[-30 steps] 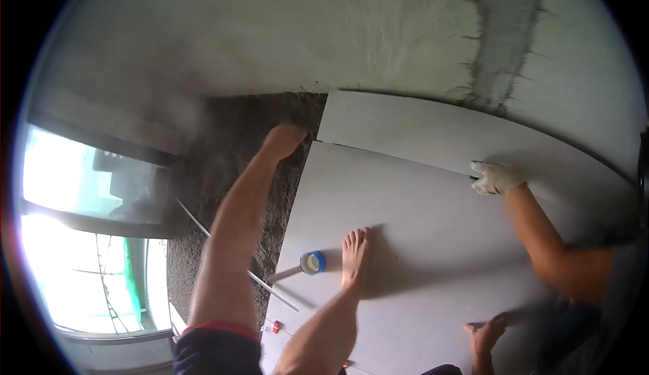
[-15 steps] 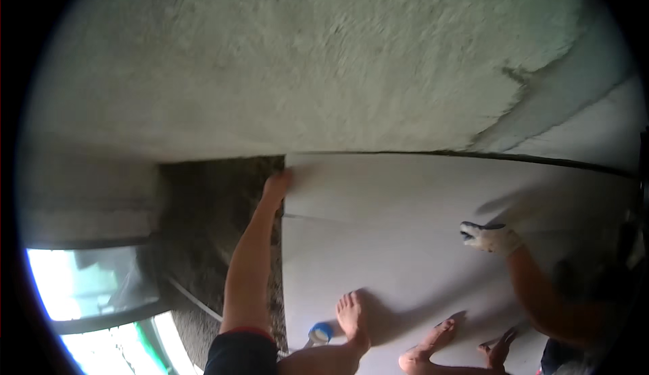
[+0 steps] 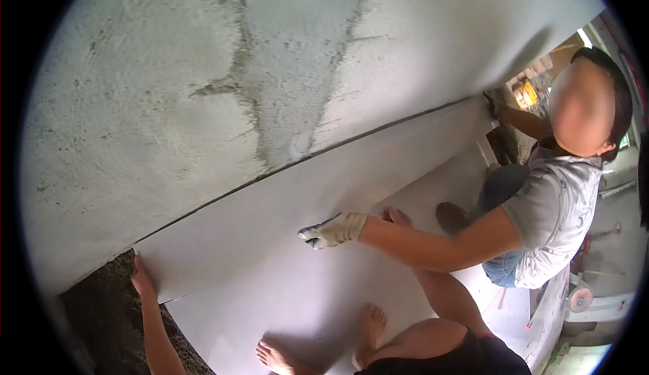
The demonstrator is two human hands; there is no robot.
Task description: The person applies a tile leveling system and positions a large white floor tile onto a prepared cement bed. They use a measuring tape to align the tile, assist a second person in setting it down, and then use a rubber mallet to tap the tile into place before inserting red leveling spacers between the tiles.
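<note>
below the rough wall [image 3: 169, 105], a wide pale slab [image 3: 236, 321] lies farther out, a narrow slab [image 3: 230, 233] close in, its long axis following the wall. the left hand [image 3: 142, 280], nearer the wall, touches the narrow slab's short end, the slab stretching rightward; whether that grip pinches, i cannot tell. the right hand [image 3: 399, 217] is farther from the wall, at the wide slab, finger spread unclear.

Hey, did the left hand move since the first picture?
Yes. The left hand has moved closer to the rough wall, along the short edge of the narrow pale slab.
</note>
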